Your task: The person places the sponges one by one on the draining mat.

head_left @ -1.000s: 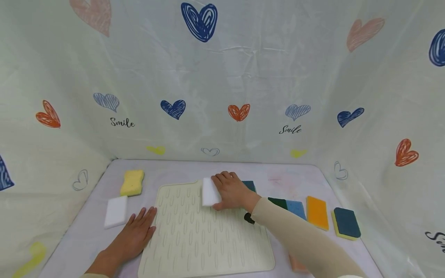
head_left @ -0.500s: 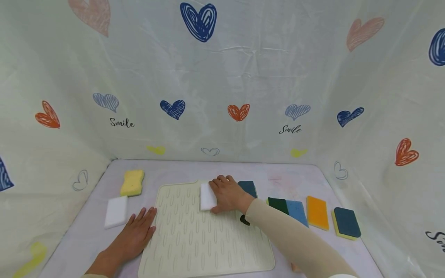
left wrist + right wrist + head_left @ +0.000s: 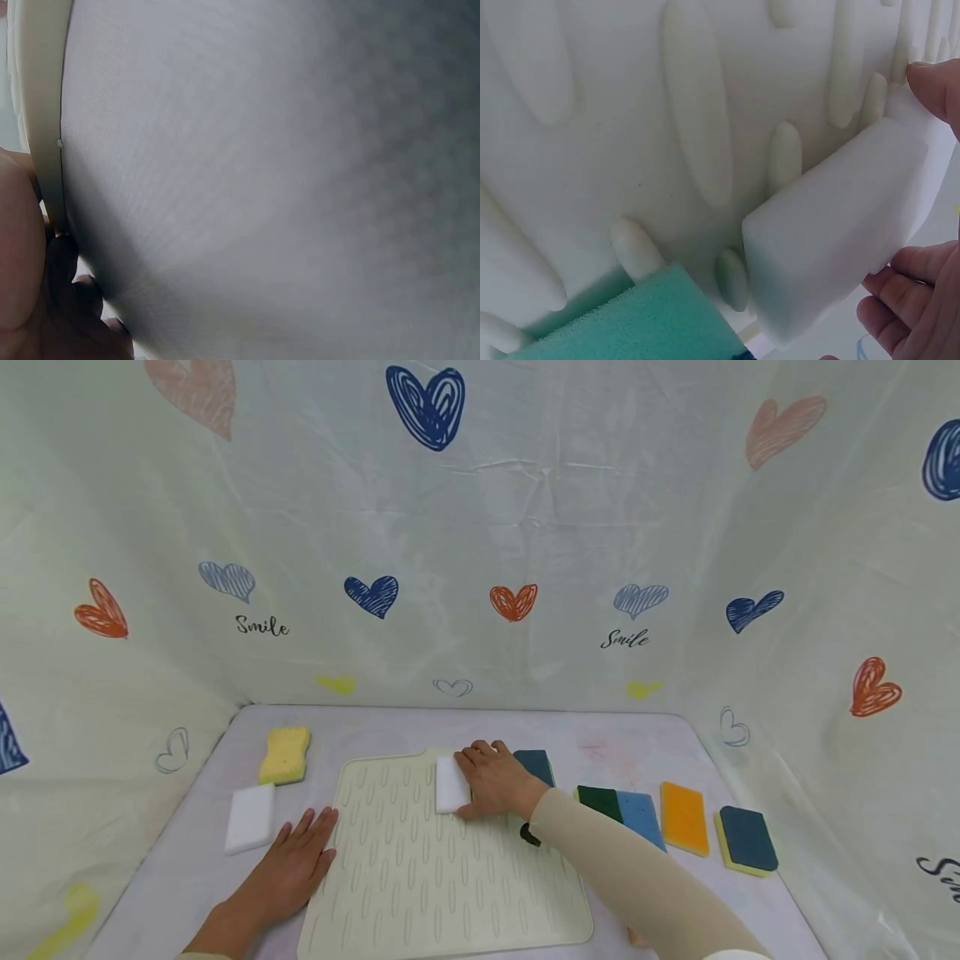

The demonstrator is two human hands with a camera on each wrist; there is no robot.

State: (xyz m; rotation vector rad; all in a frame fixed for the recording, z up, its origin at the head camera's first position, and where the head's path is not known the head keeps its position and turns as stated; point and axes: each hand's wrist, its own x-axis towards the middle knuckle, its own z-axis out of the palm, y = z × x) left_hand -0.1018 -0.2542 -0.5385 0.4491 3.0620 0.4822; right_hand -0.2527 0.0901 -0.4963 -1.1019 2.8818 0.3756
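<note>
My right hand [image 3: 497, 781] grips a white sponge [image 3: 452, 785] on the far part of a cream ridged mat [image 3: 442, 877]. In the right wrist view, thumb and fingers span a white block's two sides; a nearer white block [image 3: 832, 232] lies against it, and I cannot tell whether they are separate sponges. A teal sponge [image 3: 652, 322] sits beside them, its dark scouring top [image 3: 534, 763] partly behind my hand in the head view. My left hand [image 3: 288, 868] lies with fingers extended along the mat's left edge, holding nothing.
Left of the mat lie a yellow sponge [image 3: 285, 755] and another white sponge [image 3: 250, 818]. To the right are a dark green sponge [image 3: 598, 802], a blue one [image 3: 639, 817], an orange one [image 3: 684, 818] and a dark-topped yellow one [image 3: 747, 840]. A heart-printed curtain [image 3: 555, 552] surrounds the table.
My right hand has moved slightly left and nearer with the white sponge, then the sponge has shifted a little right. The left hand has stayed put.
</note>
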